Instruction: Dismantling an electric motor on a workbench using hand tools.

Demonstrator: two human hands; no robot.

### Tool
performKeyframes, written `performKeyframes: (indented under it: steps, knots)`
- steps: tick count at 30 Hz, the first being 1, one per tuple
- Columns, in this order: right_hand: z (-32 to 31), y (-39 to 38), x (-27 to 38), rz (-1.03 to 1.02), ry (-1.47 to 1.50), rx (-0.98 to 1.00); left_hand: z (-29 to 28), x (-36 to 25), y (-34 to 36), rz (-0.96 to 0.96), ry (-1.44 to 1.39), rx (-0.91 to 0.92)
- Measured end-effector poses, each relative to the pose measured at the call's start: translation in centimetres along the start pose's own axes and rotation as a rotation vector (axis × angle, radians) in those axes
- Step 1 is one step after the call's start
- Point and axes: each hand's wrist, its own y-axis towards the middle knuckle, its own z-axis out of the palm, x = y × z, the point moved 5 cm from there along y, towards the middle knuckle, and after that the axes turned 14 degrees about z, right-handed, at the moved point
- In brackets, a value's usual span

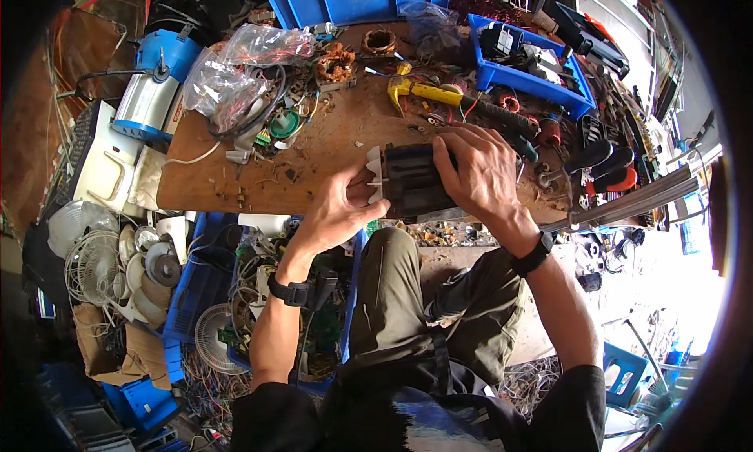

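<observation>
Over the front edge of the wooden bench [259, 177] I hold a black ribbed housing [412, 177], lying sideways with a pale, jagged-edged piece [375, 174] at its left end. My left hand [336, 209] is closed at that end, thumb in front and fingers curled behind the pale piece. From above, my right hand [482, 170] grips the housing's right part, its fingers wrapped over the top and hiding much of that side. Just behind the housing lies a yellow claw hammer [427, 93] with a dark handle.
A blue tray [541, 91] of parts sits back right, near tool handles [608, 170]. Plastic bags [227, 68], a copper coil [379, 43] and wire scraps cover the bench's back left. Below left stands a blue crate [188, 295] beside circuit boards; a blue bin [353, 5] is behind.
</observation>
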Motion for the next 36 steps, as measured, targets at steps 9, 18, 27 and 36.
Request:
performKeyframes:
  steps: [9,18,27,36]
  knots:
    - [-0.3,-0.2,-0.3,0.026,0.013,0.038,0.6,0.5,-0.4,-0.028,-0.073,-0.069]
    - [-0.3,-0.1,-0.1,0.016,0.019,0.004,1.1,1.4,-1.1,-0.014,-0.054,-0.049]
    - [0.0,-0.2,0.2,0.043,-0.028,0.05,-0.2,2.6,-0.5,0.055,-0.289,-0.011]
    - [0.0,0.1,0.5,0.09,-0.056,0.122,0.3,2.2,-0.4,0.104,-0.287,0.017]
